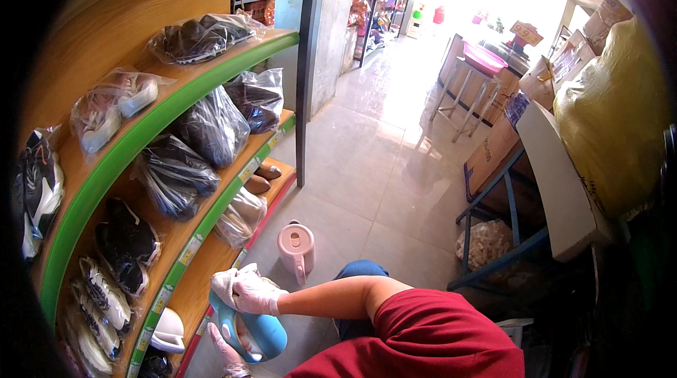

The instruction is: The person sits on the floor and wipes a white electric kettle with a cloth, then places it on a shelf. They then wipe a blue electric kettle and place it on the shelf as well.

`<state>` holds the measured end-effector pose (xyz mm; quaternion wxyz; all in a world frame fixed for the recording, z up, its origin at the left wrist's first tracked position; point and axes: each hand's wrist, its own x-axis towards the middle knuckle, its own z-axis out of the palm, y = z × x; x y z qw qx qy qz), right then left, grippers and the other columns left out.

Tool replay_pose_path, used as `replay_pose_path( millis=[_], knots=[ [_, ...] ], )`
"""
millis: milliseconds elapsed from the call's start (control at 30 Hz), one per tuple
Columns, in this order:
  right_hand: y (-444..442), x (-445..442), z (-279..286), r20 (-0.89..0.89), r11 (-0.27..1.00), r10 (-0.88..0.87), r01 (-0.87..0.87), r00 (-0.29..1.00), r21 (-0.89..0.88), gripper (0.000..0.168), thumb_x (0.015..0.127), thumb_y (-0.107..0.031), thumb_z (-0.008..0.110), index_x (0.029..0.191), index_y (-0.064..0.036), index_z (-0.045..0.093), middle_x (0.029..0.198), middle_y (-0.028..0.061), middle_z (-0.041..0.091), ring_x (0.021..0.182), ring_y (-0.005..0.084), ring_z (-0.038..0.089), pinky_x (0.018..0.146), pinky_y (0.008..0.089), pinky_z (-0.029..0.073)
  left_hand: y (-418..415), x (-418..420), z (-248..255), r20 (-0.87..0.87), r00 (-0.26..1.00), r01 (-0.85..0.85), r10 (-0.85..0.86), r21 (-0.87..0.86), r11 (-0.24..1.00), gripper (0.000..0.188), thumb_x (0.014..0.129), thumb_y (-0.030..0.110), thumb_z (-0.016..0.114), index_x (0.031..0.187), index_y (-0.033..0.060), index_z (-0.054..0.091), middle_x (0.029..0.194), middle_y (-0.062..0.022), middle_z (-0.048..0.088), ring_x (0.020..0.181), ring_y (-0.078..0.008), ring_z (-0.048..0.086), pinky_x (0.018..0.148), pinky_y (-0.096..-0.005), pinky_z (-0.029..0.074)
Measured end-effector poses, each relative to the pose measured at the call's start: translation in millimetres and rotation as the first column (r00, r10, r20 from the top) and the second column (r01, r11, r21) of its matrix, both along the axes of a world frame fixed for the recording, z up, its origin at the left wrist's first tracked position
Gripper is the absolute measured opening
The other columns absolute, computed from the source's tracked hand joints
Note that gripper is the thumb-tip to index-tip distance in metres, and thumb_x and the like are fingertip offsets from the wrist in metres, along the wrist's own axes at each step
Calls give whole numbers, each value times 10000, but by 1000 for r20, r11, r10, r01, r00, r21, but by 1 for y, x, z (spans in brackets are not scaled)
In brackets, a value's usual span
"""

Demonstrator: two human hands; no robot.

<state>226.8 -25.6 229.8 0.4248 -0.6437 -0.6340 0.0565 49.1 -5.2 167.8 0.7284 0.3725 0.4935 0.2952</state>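
Note:
My right hand (255, 293), in a thin translucent glove, presses a bunched white cloth (226, 283) onto the top end of a light-blue kettle (271, 337). The kettle is tilted, its handle side facing down and left. Below it my left hand (228, 352), gloved as well, holds it around the handle; part of that grip is hidden behind the kettle. On the tiled floor just beyond stands a pink kettle (295, 240), upright with its lid closed and its handle pointing towards me.
Close on the left, curved wooden shelves with green edging (158, 100) carry bagged shoes (209, 127). To the right are a blue metal frame (505, 259), a large yellow bag (613, 119) and cardboard boxes (492, 153). Farther off, a metal stool (465, 95) bears a pink basin (484, 59).

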Motion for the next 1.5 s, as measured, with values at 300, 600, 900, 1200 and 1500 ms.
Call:
replay_pose_path(
  millis=[300,600,900,1200,1500],
  knots=[
    [0,1,-1,16,1000,-16,16,1000,-19,127,822,-156,393,721,-84,422,634,160,484,612,372,514,514,430,409,6,-3,-10,-34,999,18,-18,-22,1000,533,805,609,344,1190,240,325,872,-23,501,530,-123,454,357,-239,331],
    [1,-1,-4,-55,999,-38,37,998,-26,196,861,-209,381,738,-77,457,686,168,496,687,361,519,580,391,417,7,-6,-8,2,1000,29,-29,-31,999,549,803,611,351,1190,223,330,854,-17,487,519,-124,458,364,-248,345],
    [26,8,-32,-998,994,56,-94,-2,56,290,875,-323,449,850,-56,558,780,27,541,734,143,504,705,278,412,-13,18,34,-80,979,-178,186,103,979,548,830,574,337,1145,130,399,884,-38,508,467,-121,443,352,-226,335],
    [6,71,37,-980,990,141,28,-141,138,329,854,-390,464,866,-67,522,705,49,534,576,137,510,460,243,389,3,-10,17,127,986,-121,108,93,988,536,818,613,303,783,113,494,539,-12,450,345,-102,361,308,-223,284],
    [7,80,-66,-952,933,290,-194,-98,304,158,869,-220,489,912,-69,504,829,24,529,719,78,516,588,197,459,-19,13,63,200,968,-189,148,202,961,624,811,634,275,644,78,503,481,-19,453,309,-113,345,290,-229,273]
  ],
)
